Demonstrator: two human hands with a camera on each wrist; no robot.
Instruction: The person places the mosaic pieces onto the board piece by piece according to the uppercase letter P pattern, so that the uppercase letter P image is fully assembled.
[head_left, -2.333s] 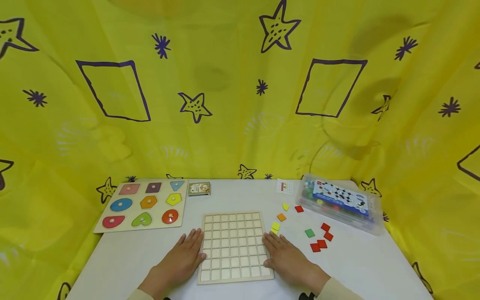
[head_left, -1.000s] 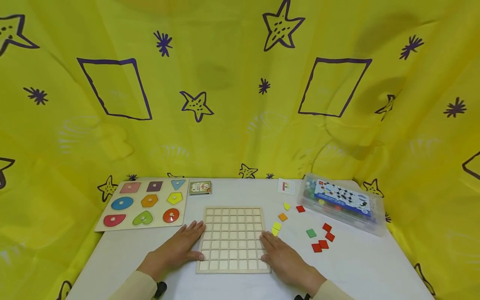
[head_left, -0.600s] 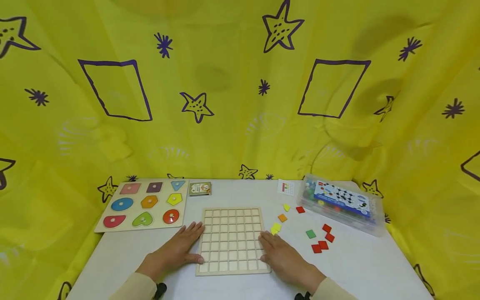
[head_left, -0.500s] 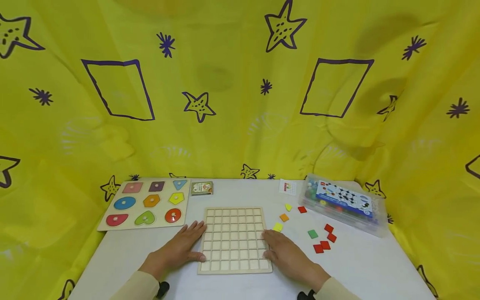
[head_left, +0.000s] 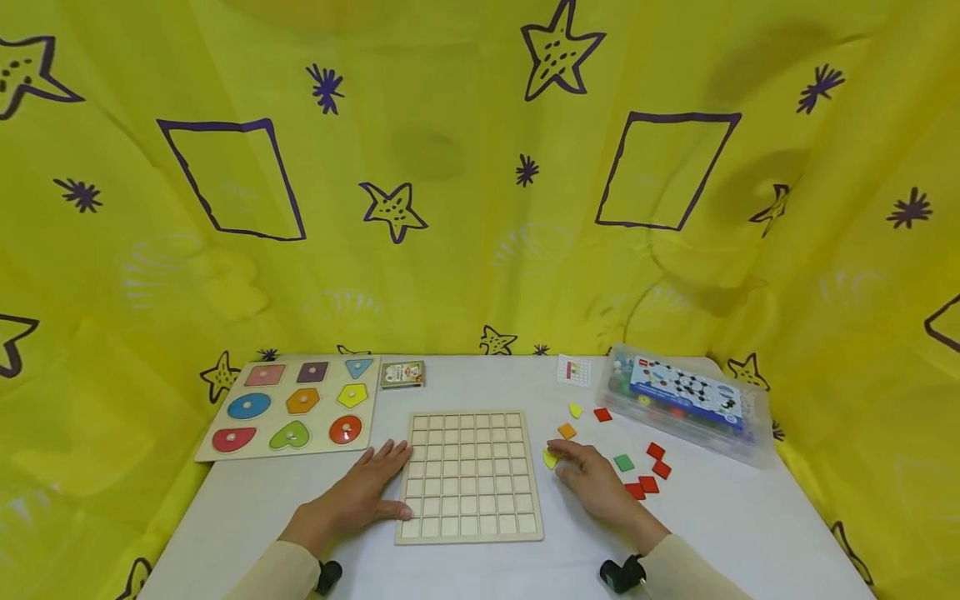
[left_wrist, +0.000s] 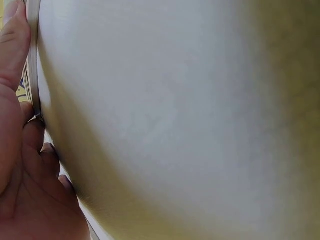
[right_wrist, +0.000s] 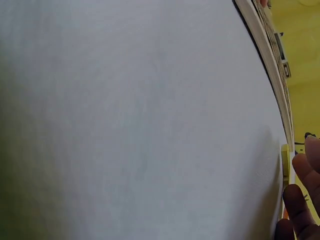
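Note:
A wooden grid board [head_left: 470, 477] with bare square cells lies on the white table. My left hand [head_left: 358, 493] rests against its left edge, fingers straight and thumb spread over the rim. To the board's right, my right hand [head_left: 596, 485] reaches over a yellow tile [head_left: 551, 459], its fingers slightly bent and covering part of that spot. In the right wrist view, the fingertips [right_wrist: 296, 200] are close beside the yellow tile [right_wrist: 285, 162]; thumb and fingers stay apart. Near this hand lie a green tile [head_left: 624, 462], an orange tile [head_left: 567, 431] and several red tiles [head_left: 656, 451].
A wooden shape puzzle [head_left: 288, 408] with knobbed pieces sits at the back left, beside a small card box [head_left: 402, 374]. At the back right are a printed pattern card [head_left: 573, 370] and a clear plastic case [head_left: 686, 404]. Another yellow tile [head_left: 575, 410] lies farther back.
My right hand has left the board's right edge and moved right, to the yellow tiles, its fingers now bending. The left hand stays on the left edge. Earlier, the board shifted slightly away from me.

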